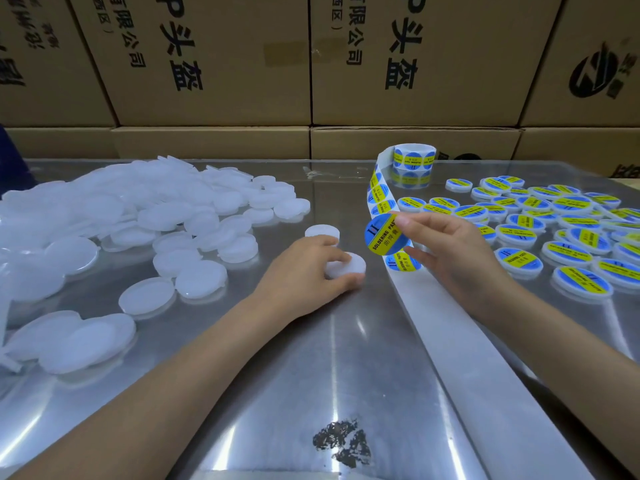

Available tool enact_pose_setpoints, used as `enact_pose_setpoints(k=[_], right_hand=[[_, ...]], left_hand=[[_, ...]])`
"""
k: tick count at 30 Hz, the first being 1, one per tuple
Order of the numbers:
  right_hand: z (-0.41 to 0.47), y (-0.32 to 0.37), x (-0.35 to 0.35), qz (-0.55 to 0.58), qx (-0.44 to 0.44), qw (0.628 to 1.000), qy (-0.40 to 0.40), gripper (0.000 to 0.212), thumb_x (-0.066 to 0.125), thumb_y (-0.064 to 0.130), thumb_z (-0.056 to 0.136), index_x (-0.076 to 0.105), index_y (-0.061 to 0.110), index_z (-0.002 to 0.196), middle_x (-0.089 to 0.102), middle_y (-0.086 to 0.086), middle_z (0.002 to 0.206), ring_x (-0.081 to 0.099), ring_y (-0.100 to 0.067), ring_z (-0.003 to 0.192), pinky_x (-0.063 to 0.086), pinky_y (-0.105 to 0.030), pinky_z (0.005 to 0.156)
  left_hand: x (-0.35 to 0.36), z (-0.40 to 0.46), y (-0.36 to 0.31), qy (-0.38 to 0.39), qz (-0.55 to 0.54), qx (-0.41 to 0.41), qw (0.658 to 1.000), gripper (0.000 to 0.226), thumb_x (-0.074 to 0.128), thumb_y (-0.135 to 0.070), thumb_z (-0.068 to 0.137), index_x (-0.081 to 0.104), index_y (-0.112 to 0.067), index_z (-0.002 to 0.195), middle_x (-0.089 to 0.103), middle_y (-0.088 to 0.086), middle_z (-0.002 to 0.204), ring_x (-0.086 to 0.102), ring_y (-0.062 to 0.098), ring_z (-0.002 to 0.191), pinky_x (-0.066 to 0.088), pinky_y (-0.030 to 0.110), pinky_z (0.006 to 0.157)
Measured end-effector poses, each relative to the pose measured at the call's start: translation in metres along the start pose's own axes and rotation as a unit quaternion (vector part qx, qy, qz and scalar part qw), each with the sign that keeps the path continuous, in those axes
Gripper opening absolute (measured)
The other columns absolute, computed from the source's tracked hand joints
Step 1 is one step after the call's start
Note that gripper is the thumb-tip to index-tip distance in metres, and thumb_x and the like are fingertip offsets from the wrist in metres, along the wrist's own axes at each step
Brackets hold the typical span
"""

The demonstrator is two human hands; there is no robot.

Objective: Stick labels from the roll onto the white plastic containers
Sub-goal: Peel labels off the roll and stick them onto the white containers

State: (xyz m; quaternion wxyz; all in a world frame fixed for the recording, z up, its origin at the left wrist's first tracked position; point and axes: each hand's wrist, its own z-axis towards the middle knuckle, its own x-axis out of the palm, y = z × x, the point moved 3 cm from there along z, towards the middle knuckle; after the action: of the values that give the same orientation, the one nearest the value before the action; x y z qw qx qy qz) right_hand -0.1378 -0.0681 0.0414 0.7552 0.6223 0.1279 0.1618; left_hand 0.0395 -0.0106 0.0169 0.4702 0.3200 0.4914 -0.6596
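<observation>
My left hand (pixel 304 268) grips a round white plastic container (pixel 349 266) that lies on the metal table (pixel 294 375). Just to its right, my right hand (pixel 440 251) pinches a round blue-and-yellow label (pixel 382 233) by its edge, lifted off the backing strip (pixel 446 327). The strip runs from the label roll (pixel 414 157), standing at the back, down past my right wrist to the table's front edge. A second bare container (pixel 322 232) sits just behind my left hand.
A big heap of unlabelled white containers (pixel 121 230) covers the table's left side. Several labelled containers (pixel 554 230) spread over the right side. Stacked cardboard boxes (pixel 311 64) wall off the back. A dark scuffed patch (pixel 343 443) marks the table near the front.
</observation>
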Motion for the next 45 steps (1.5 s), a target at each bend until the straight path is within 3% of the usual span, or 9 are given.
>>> enact_pose_setpoints(k=[3,6,10,15,18,27,35,39,45], right_hand=[[0.0,-0.003,0.002,0.026,0.029,0.999,0.009,0.015,0.067,0.023,0.082,0.074,0.022,0.069,0.072,0.009,0.101,0.062,-0.01,0.108,0.048,-0.027,0.089],[0.0,-0.007,0.003,0.04,0.066,0.997,0.019,0.012,0.068,0.026,0.078,0.075,0.022,0.069,0.072,0.002,0.105,0.061,-0.014,0.112,0.049,-0.027,0.086],[0.0,-0.01,0.004,0.06,0.105,0.992,0.043,0.015,0.07,0.029,0.071,0.075,0.017,0.078,0.073,-0.002,0.101,0.065,-0.015,0.103,0.052,-0.03,0.09],[-0.001,-0.013,0.004,0.073,0.128,0.988,0.049,0.02,0.069,0.026,0.074,0.071,0.014,0.09,0.074,-0.004,0.1,0.068,-0.013,0.094,0.051,-0.03,0.09],[-0.002,-0.015,0.006,0.07,0.14,0.986,0.049,0.023,0.065,0.022,0.082,0.069,0.008,0.1,0.073,-0.008,0.103,0.067,-0.015,0.092,0.052,-0.029,0.087],[-0.004,-0.013,0.009,0.104,0.139,0.983,0.053,0.013,0.064,0.019,0.083,0.071,0.012,0.092,0.075,-0.006,0.094,0.072,-0.013,0.082,0.055,-0.025,0.082],[-0.004,-0.015,0.01,0.085,0.139,0.986,0.045,0.026,0.066,0.024,0.082,0.069,0.007,0.102,0.074,-0.008,0.098,0.07,-0.014,0.084,0.051,-0.029,0.089],[-0.005,-0.014,0.01,0.079,0.135,0.987,0.036,0.025,0.066,0.022,0.084,0.069,0.006,0.103,0.074,-0.008,0.098,0.069,-0.016,0.086,0.051,-0.029,0.09],[-0.009,-0.009,0.014,0.07,0.103,0.992,0.021,0.015,0.064,0.018,0.086,0.07,0.006,0.093,0.075,-0.009,0.09,0.07,-0.011,0.073,0.054,-0.015,0.062]], left_hand=[[0.002,-0.002,-0.006,0.012,-0.073,-0.003,0.997,0.037,0.069,-0.058,0.072,0.064,-0.037,0.102,0.056,-0.037,0.082,0.051,0.0,0.081,0.035,0.017,0.066],[0.003,-0.002,-0.005,0.006,-0.108,-0.008,0.994,0.026,0.073,-0.052,0.071,0.063,-0.037,0.089,0.052,-0.028,0.061,0.046,0.002,0.063,0.03,0.019,0.057],[-0.005,-0.004,-0.012,-0.05,-0.146,0.022,0.988,0.035,0.079,-0.039,0.07,0.063,-0.029,0.098,0.065,-0.016,0.09,0.06,0.011,0.086,0.048,0.029,0.077],[-0.013,-0.007,-0.024,-0.108,-0.191,0.076,0.973,0.068,0.085,-0.034,0.066,0.05,-0.021,0.123,0.066,-0.011,0.11,0.061,0.007,0.103,0.049,0.035,0.092],[-0.014,-0.008,-0.028,-0.118,-0.196,0.094,0.969,0.079,0.086,-0.034,0.064,0.045,-0.02,0.129,0.063,-0.019,0.109,0.061,0.003,0.103,0.048,0.033,0.093],[-0.017,-0.01,-0.033,-0.125,-0.2,0.108,0.966,0.083,0.086,-0.036,0.062,0.043,-0.02,0.132,0.059,-0.025,0.107,0.061,0.0,0.101,0.047,0.036,0.095],[-0.016,-0.011,-0.034,-0.134,-0.205,0.107,0.964,0.081,0.086,-0.037,0.063,0.045,-0.019,0.13,0.066,-0.017,0.111,0.062,0.003,0.102,0.048,0.037,0.094],[-0.017,-0.011,-0.035,-0.138,-0.201,0.108,0.964,0.08,0.086,-0.039,0.062,0.046,-0.019,0.129,0.062,-0.022,0.105,0.061,-0.002,0.1,0.048,0.034,0.094],[-0.018,-0.012,-0.035,-0.147,-0.222,0.094,0.959,0.078,0.086,-0.04,0.061,0.047,-0.022,0.126,0.066,-0.021,0.098,0.061,-0.008,0.093,0.048,0.025,0.09]])
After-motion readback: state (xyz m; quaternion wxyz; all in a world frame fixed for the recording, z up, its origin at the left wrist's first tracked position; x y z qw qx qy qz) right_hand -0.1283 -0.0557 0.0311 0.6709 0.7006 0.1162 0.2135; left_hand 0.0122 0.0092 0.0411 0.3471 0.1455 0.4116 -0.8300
